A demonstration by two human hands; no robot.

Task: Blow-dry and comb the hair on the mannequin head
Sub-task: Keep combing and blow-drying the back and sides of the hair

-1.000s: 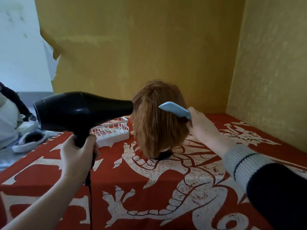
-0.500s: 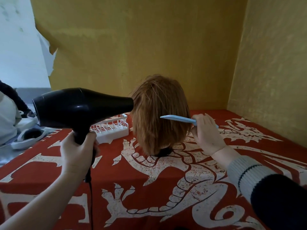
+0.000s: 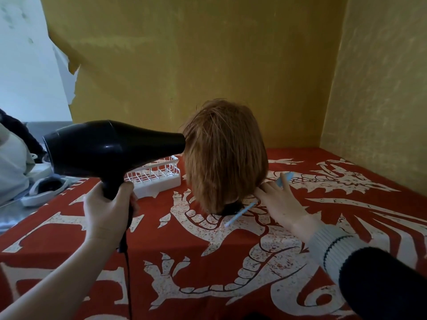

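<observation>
A mannequin head with short reddish-brown hair (image 3: 225,155) stands upright on the red cloth, its face turned away from me. My left hand (image 3: 108,211) grips the handle of a black hair dryer (image 3: 108,151), whose nozzle touches the hair on the left side. My right hand (image 3: 279,202) sits low beside the hair's right bottom edge and holds a light blue comb (image 3: 240,214). The comb slants down-left under the hair tips, and its other end sticks up behind my fingers.
A white wire basket (image 3: 157,179) sits behind the dryer, left of the head. Yellow walls close off the back and right. A red cloth with a white dragon print (image 3: 208,269) covers the table. Clutter lies off the table's left edge. The dryer cord hangs down.
My right hand has drawn the comb down from mid-height on the right side of the hair to below the tips. The dryer has stayed against the left side.
</observation>
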